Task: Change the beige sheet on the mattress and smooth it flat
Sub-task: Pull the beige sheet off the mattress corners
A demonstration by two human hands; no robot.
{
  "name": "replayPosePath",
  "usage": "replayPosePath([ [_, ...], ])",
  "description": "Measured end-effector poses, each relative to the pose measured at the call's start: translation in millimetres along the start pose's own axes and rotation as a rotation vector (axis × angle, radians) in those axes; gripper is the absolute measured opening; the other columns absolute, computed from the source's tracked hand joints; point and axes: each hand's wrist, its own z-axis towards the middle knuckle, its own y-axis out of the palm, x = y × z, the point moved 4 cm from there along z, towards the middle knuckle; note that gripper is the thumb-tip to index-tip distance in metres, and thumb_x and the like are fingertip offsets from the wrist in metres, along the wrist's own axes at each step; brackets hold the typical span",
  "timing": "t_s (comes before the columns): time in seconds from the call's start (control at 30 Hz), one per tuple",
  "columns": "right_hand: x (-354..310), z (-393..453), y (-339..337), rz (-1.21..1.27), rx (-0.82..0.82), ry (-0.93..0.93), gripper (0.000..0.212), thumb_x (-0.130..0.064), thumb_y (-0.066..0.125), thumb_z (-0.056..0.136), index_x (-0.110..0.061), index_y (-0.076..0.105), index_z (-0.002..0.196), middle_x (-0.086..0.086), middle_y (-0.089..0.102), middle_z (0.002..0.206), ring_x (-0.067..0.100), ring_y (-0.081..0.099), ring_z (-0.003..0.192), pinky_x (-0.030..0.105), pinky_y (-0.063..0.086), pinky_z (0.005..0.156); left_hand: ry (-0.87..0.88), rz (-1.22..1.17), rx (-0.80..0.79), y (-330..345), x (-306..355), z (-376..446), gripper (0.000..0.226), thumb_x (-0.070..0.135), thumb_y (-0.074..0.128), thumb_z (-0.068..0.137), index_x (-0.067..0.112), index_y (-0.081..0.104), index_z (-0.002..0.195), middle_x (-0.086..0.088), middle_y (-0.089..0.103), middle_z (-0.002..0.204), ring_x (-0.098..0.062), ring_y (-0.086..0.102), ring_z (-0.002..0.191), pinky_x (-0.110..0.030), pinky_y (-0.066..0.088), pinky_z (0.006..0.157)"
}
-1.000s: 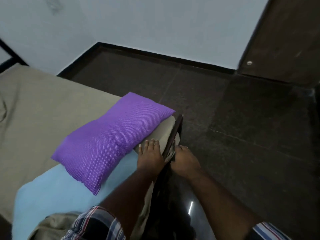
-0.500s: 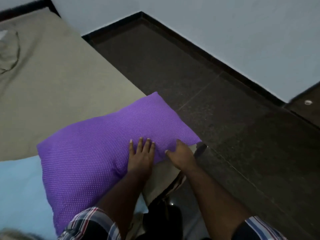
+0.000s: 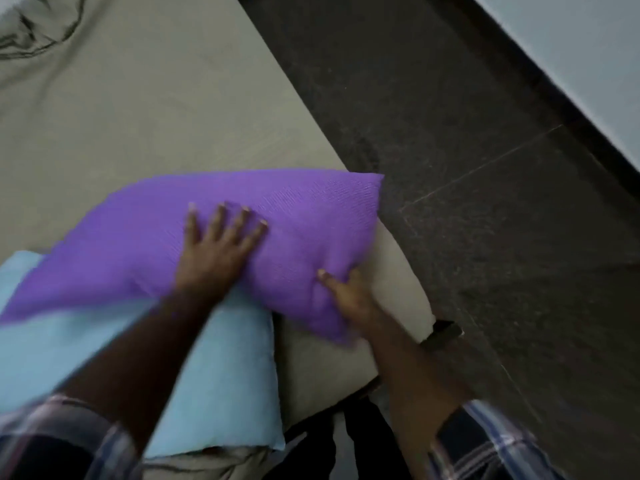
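The beige sheet (image 3: 145,109) covers the mattress (image 3: 398,271), lying mostly flat with a bunch of wrinkles at the far left corner. At the near right corner a purple pillow (image 3: 294,216) lies partly over a light blue pillow (image 3: 214,375). The left hand (image 3: 214,251) presses flat on the purple pillow, fingers straight and spread wide. The right hand (image 3: 346,292) grips that pillow's near right edge, thumb on top and fingers tucked beneath. Dark floor tiles (image 3: 485,168) run along the bed's right edge.
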Motion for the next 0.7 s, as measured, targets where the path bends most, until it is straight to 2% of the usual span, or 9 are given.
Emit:
replayPosePath([
  [0.03,-3,0,38,0.059,-0.130,-0.016,0.060,-0.023,0.077,0.088,-0.010,0.049,0.140,0.008,0.060,0.139,0.022,0.059,0.126,0.042,0.045,0.111,-0.115,0.053,-0.014,-3,-32,3,0.058,0.026,0.031,0.097,0.028,0.036,0.155,-0.017,0.039,0.158,-0.053,0.036,0.140,-0.064,-0.018,0.112],
  [0.1,-16,0,96,0.096,-0.359,-0.013,0.063,-0.007,0.072,0.090,-0.011,0.041,0.145,0.008,0.058,0.140,0.020,0.057,0.123,0.034,0.046,0.108,-0.311,0.117,-0.060,-11,-82,5,0.053,0.023,0.032,0.100,0.023,0.039,0.152,-0.019,0.038,0.157,-0.055,0.033,0.140,-0.065,-0.017,0.112],
  [0.17,-28,3,118,0.039,-0.468,-0.026,0.072,-0.004,0.071,0.089,-0.009,0.035,0.151,0.007,0.056,0.139,0.015,0.055,0.118,0.030,0.045,0.105,-0.381,0.088,-0.116,-21,-83,11,0.052,0.021,0.042,0.098,0.018,0.042,0.149,-0.019,0.043,0.152,-0.050,0.038,0.137,-0.068,0.009,0.115],
  [0.23,-26,2,105,-0.093,-0.490,-0.016,0.070,-0.014,0.075,0.084,-0.010,0.044,0.148,0.008,0.061,0.132,0.018,0.060,0.113,0.036,0.049,0.106,-0.311,-0.015,-0.115,-30,-39,22,0.048,0.025,0.047,0.091,0.013,0.054,0.136,-0.019,0.058,0.133,-0.044,0.053,0.118,-0.057,0.037,0.100],
  [0.3,-13,-1,63,-0.283,-0.391,0.021,0.053,-0.022,0.070,0.086,-0.011,0.059,0.137,0.013,0.067,0.127,0.023,0.065,0.107,0.029,0.053,0.094,-0.226,-0.136,-0.132,-33,27,31,0.040,0.031,0.045,0.084,0.015,0.064,0.116,-0.013,0.067,0.109,-0.039,0.061,0.096,-0.047,0.045,0.080],
  [0.37,7,-7,7,-0.415,-0.149,0.032,0.043,-0.022,0.064,0.094,-0.011,0.061,0.136,0.013,0.065,0.133,0.025,0.062,0.117,0.023,0.046,0.096,-0.211,-0.306,-0.176,-33,94,37,0.026,0.032,0.050,0.087,0.019,0.066,0.103,-0.008,0.070,0.098,-0.035,0.065,0.088,-0.043,0.048,0.073],
  [0.47,44,-25,-71,-0.482,0.098,0.121,0.046,-0.024,0.056,0.097,-0.010,0.055,0.141,0.011,0.057,0.143,0.029,0.052,0.130,0.028,0.039,0.105,-0.220,-0.535,-0.367,-26,190,42,0.028,0.040,0.049,0.095,0.019,0.064,0.108,-0.006,0.068,0.108,-0.032,0.067,0.098,-0.039,0.055,0.079],
  [0.6,77,-40,-135,-0.501,0.175,0.187,0.049,-0.014,0.056,0.095,-0.003,0.050,0.142,0.016,0.055,0.143,0.031,0.051,0.131,0.026,0.037,0.102,-0.228,-0.674,-0.623,-13,285,38,0.040,0.049,0.049,0.097,0.017,0.060,0.117,-0.009,0.062,0.124,-0.030,0.061,0.115,-0.038,0.051,0.092],
  [0.7,92,-38,-169,-0.348,0.222,0.180,0.040,-0.006,0.055,0.094,-0.002,0.059,0.134,0.014,0.062,0.133,0.031,0.056,0.127,0.027,0.041,0.099,-0.247,-0.650,-0.676,-7,326,43,0.045,0.051,0.050,0.097,0.011,0.058,0.118,-0.012,0.061,0.125,-0.032,0.060,0.116,-0.036,0.049,0.093],
])
